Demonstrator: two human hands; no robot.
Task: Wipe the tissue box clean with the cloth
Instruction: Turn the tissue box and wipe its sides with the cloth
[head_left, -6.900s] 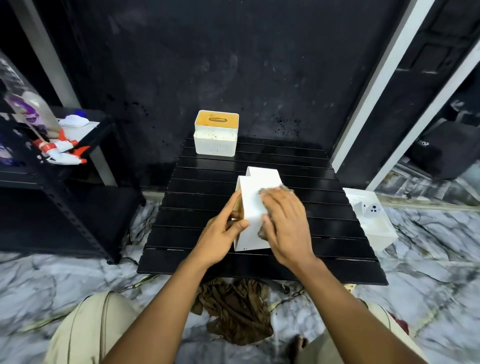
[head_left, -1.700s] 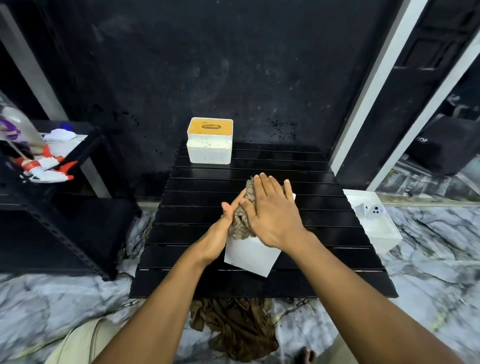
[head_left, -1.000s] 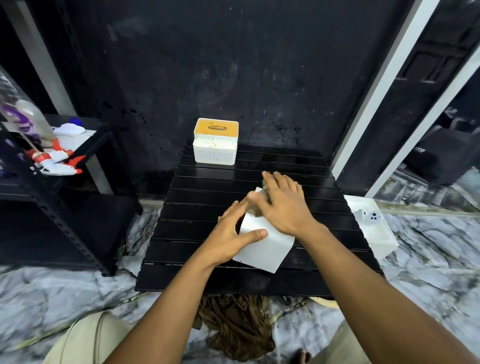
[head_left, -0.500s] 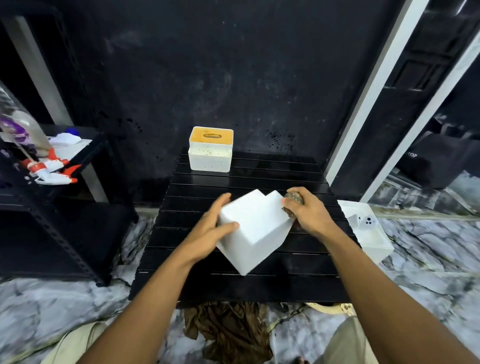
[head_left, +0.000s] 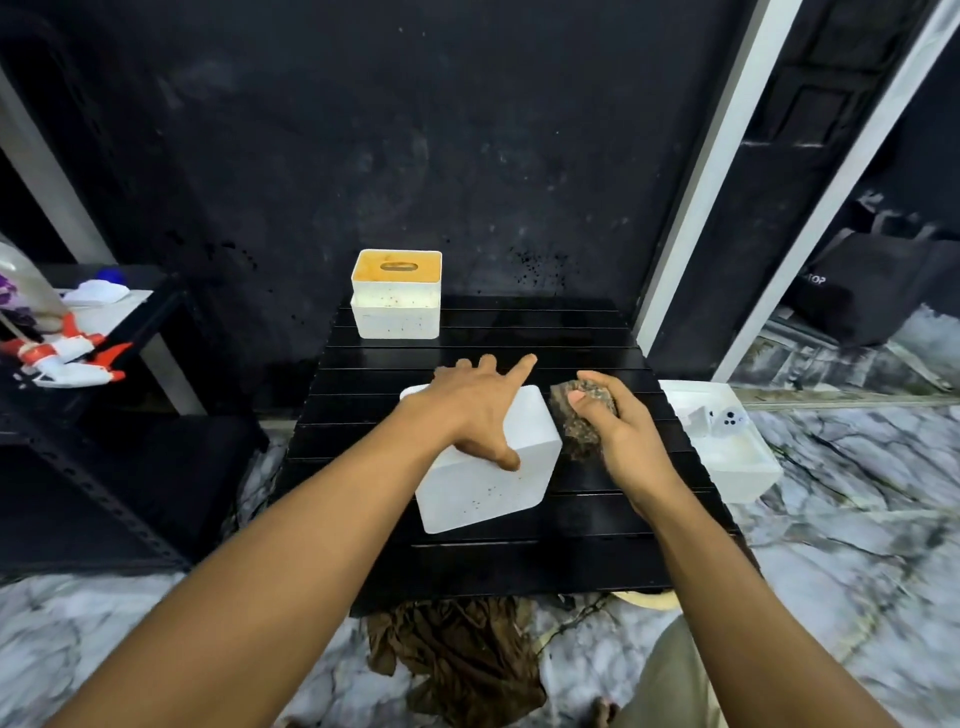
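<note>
1. We see the white tissue box (head_left: 483, 493) on the black table (head_left: 519, 571), under the left hand (head_left: 475, 410), whose spread fingers rest on top.
2. Just right, the right hand (head_left: 623, 436) grips the cloth (head_left: 576, 415), perhaps touching the box side.

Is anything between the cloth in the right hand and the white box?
Nothing visible. The right hand grips the speckled brown cloth right beside the white plastic tissue box, with bare black slatted table between. The left hand lies flat on the box's top, partly covering it.
</note>
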